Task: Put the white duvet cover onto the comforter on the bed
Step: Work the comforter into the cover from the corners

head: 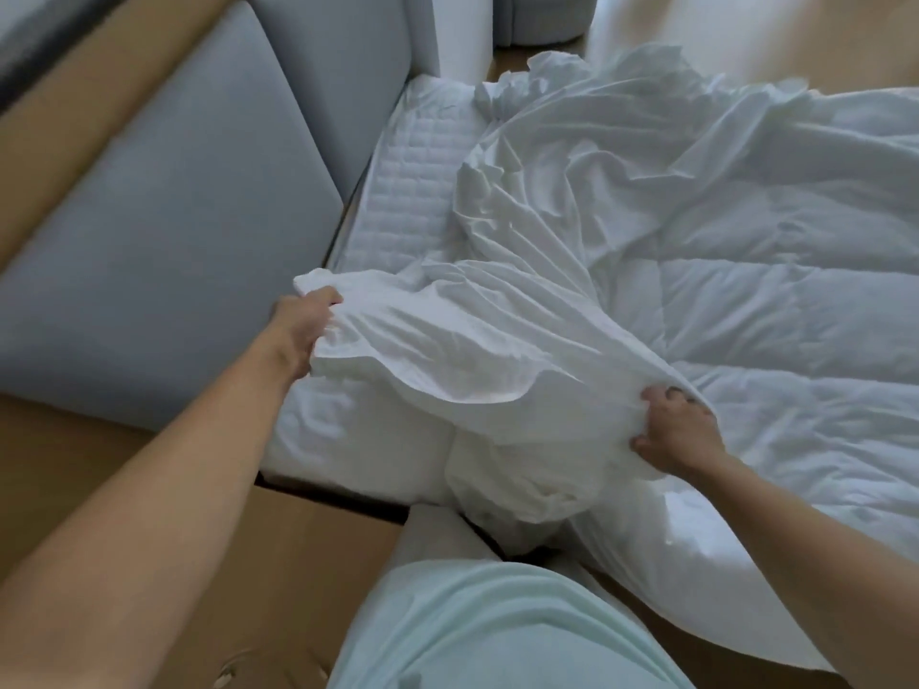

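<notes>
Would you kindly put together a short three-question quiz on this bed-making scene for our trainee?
1. True or false: the left hand hangs idle, away from the duvet cover.
2. Fill in: the uncovered part of the comforter lies to the person's ____ side.
3. The right hand is: A) lying flat and open B) gripping the duvet cover with curled fingers C) out of view.
Key: 1 false; 2 right; 3 B.
</notes>
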A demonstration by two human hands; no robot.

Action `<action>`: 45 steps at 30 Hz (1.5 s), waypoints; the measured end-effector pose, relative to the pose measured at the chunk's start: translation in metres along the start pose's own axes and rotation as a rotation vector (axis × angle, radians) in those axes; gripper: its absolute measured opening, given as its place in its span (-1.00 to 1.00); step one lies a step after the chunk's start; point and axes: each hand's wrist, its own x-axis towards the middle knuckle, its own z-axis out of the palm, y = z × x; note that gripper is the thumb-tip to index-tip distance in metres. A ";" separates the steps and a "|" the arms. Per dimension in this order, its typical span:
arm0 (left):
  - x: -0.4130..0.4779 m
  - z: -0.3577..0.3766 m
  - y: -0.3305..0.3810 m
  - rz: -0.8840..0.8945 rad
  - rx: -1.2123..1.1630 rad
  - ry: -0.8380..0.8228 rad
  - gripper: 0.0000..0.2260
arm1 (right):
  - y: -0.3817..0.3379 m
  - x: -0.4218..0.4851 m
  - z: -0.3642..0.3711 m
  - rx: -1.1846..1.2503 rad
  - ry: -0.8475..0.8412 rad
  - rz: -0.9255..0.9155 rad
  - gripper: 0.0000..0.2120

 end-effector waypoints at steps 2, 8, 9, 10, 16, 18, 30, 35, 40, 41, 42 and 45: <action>-0.008 0.013 0.014 0.059 0.090 -0.067 -0.64 | -0.058 -0.010 -0.015 0.086 0.091 -0.288 -0.11; -0.015 0.039 0.042 0.172 0.379 -0.251 -0.74 | -0.249 -0.027 -0.069 0.378 0.284 -0.560 -0.45; -0.014 0.036 0.048 0.188 0.389 -0.300 -0.67 | -0.260 -0.022 -0.076 0.453 0.281 -0.535 -0.73; -0.013 0.029 0.054 0.199 0.372 -0.359 -0.62 | -0.265 -0.014 -0.081 0.544 0.255 -0.495 -0.89; 0.013 0.011 0.030 0.202 0.030 -0.566 -0.63 | -0.258 0.026 -0.098 1.021 0.051 -0.191 -0.84; 0.014 0.023 0.010 0.263 0.043 -0.484 -0.62 | -0.262 0.031 -0.100 1.140 -0.028 -0.148 -0.80; 0.058 0.049 0.006 0.584 0.074 -0.141 -0.85 | -0.242 0.057 -0.122 1.239 0.123 0.000 -0.77; 0.079 0.041 -0.020 0.486 0.655 -0.078 -0.90 | -0.226 0.069 -0.133 1.259 0.101 0.066 -0.73; 0.044 0.053 0.001 0.711 0.309 -0.285 -0.64 | -0.227 0.068 -0.135 1.132 0.034 -0.001 -0.73; 0.039 0.053 0.011 0.708 0.282 -0.371 -0.67 | -0.227 0.067 -0.136 1.112 0.019 -0.030 -0.74; 0.035 0.054 0.021 0.692 0.297 -0.465 -0.72 | -0.228 0.067 -0.136 1.093 0.004 -0.058 -0.74; 0.033 0.059 0.041 0.788 0.272 -0.311 -0.89 | -0.230 0.066 -0.136 1.081 -0.027 -0.099 -0.75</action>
